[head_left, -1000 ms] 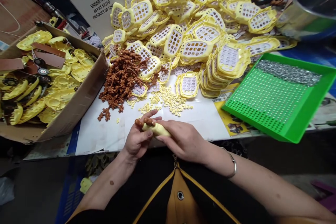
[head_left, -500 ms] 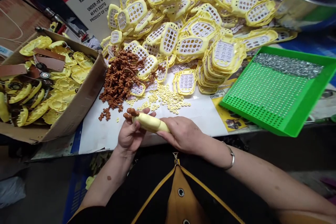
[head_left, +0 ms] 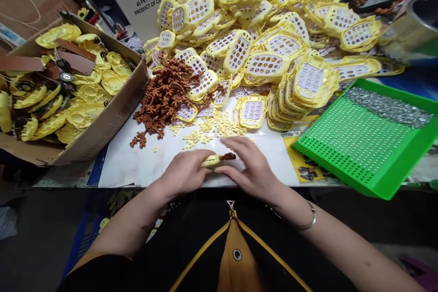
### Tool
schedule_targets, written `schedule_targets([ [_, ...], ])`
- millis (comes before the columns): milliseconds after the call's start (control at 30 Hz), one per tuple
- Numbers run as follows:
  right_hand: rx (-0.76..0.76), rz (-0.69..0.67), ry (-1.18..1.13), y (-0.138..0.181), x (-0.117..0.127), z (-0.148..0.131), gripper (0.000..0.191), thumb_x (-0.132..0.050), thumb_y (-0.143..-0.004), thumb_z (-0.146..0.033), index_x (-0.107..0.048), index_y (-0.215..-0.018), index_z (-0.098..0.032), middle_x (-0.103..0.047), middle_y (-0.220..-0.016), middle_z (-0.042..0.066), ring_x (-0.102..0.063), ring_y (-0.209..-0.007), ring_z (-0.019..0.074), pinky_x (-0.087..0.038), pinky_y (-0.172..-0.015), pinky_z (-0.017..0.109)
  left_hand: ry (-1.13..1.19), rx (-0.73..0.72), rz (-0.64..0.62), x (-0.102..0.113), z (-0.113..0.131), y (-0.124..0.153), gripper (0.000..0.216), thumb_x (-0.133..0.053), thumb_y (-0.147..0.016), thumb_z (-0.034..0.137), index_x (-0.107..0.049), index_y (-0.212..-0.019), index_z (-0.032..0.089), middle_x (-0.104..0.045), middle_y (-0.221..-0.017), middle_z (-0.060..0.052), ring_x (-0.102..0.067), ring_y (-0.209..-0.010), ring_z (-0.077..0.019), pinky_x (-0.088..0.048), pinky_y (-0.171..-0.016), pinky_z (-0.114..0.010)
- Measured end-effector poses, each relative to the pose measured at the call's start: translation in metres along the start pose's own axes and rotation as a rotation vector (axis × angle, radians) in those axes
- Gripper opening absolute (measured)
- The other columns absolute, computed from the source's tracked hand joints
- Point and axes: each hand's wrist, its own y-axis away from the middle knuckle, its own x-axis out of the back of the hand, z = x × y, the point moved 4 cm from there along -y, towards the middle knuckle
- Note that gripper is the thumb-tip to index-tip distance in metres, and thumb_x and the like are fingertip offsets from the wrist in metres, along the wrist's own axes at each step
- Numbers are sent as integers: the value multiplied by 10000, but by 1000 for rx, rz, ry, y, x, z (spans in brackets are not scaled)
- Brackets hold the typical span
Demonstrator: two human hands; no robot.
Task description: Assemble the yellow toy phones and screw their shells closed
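My left hand [head_left: 185, 171] is closed around a pale yellow plastic toy casing [head_left: 211, 160], just above the near edge of the table. From the casing's right end sticks a dark brown knobbly piece [head_left: 228, 157]. My right hand [head_left: 253, 171] is held around that brown end with thumb and fingers apart. The thumb lies close under the casing; whether it touches cannot be made out. Behind the hands are small yellow button-like pieces [head_left: 222, 125] and a heap of brown branching plastic pieces [head_left: 164, 98].
A large pile of yellow casings with perforated white faces [head_left: 267, 61] covers the back. At left stands a cardboard box [head_left: 99, 132] of yellow shells. A green perforated tray [head_left: 345, 146] with small metal screws sits at right, before a wide roll of clear tape [head_left: 397, 39].
The casing has been turned, so its brown end now points right instead of left. My right hand has let go of it, and my left hand grips the yellow end. The view has shifted slightly.
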Motion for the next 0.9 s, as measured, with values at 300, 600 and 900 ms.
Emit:
schedule_targets([
  [300, 113, -182, 37, 0, -21, 2, 74, -579, -891, -233, -579, -945, -182, -612, -773, 48, -580, -701, 167, -501, -620, 294, -94, -139, 252, -18, 0, 1, 325, -543, -765, 119, -679, -1048, 204, -742, -975, -41, -676, -874, -208, -512, -777, -330],
  [600, 70, -201, 38, -2, -17, 7, 92, -600, -878, -276, -600, -888, -185, -581, -694, 13, -553, -618, 142, -461, -553, 264, -48, -64, 160, -1, -26, 6, 353, -630, -794, 253, -646, -1141, 195, -708, -1102, -77, -655, -995, -236, -513, -875, -380],
  [900, 287, -307, 318, -8, -31, -26, 223, -490, -941, -318, -625, -1025, -160, -679, -839, 101, -600, -753, 217, -488, -672, 355, -26, -70, 274, -5, -12, 22, 352, -535, -817, 152, -678, -1126, 241, -741, -1056, -38, -684, -958, -218, -519, -861, -338],
])
